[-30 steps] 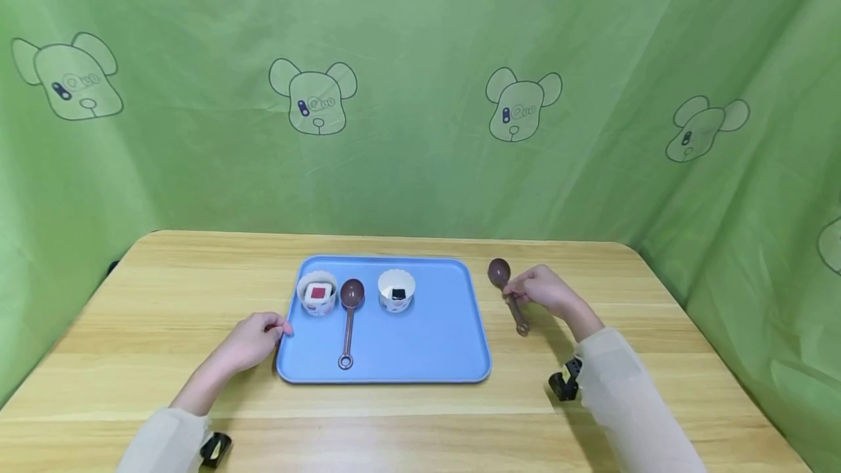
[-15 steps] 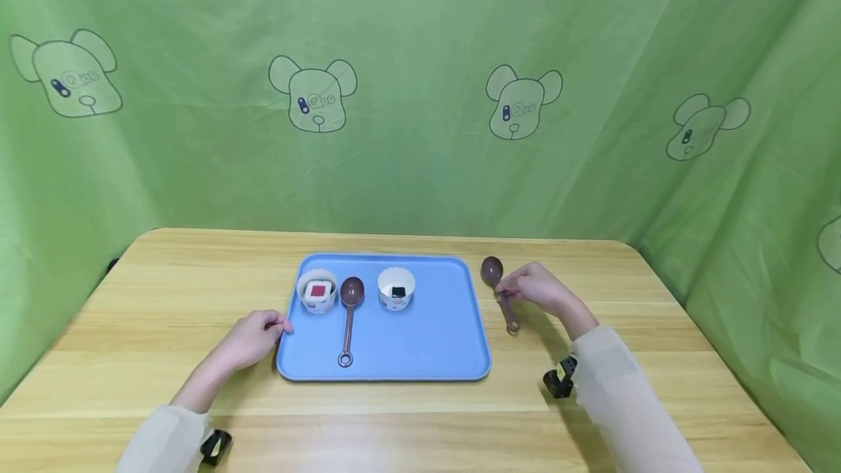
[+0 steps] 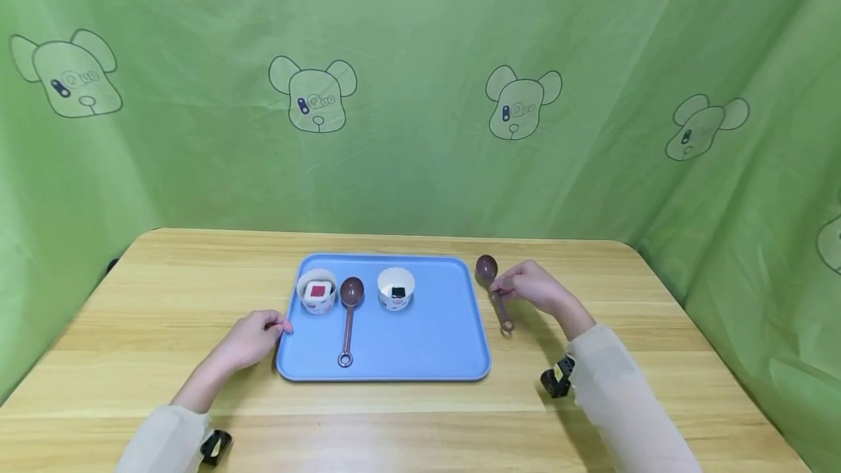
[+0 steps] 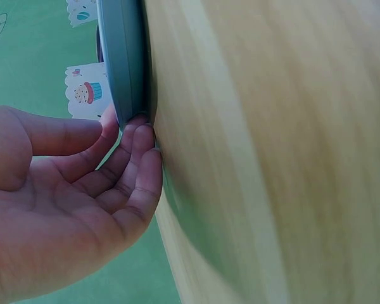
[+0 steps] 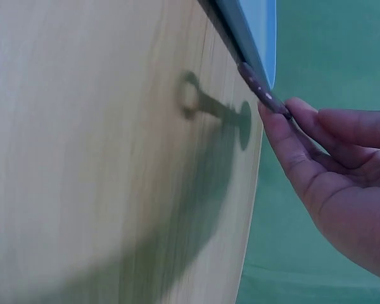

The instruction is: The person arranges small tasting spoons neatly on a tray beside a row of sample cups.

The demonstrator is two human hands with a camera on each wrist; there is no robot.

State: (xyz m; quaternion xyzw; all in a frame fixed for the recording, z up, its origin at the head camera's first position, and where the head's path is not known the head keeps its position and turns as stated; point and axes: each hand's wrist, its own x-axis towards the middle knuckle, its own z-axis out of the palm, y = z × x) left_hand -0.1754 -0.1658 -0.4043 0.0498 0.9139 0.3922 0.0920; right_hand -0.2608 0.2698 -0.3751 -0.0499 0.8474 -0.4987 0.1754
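My right hand (image 3: 535, 289) pinches the handle of a brown spoon (image 3: 486, 267), round-bowled and with a ring at its end. It hangs just off the right edge of the blue tray (image 3: 427, 349), its shadow falling apart from it on the wood in the right wrist view. At the tray's left edge, my left hand (image 3: 252, 341) grips the rim, with several fingertips tucked under it in the left wrist view. A second brown spoon (image 3: 352, 292) lies on the tray between two white patterned paper cups, a left cup (image 3: 319, 308) and a right cup (image 3: 396, 305).
Inside the left cup sits a white piece with a red square (image 3: 318, 290); a dark square (image 3: 398, 293) shows in the right one. The wooden table (image 3: 368, 436) extends around the tray. A green curtain (image 3: 420, 166) with bear outlines hangs behind and beside it.
My right hand has carried the spoon leftward, closer to the tray's right edge. The left hand, tray, cups and other spoon stay in place.
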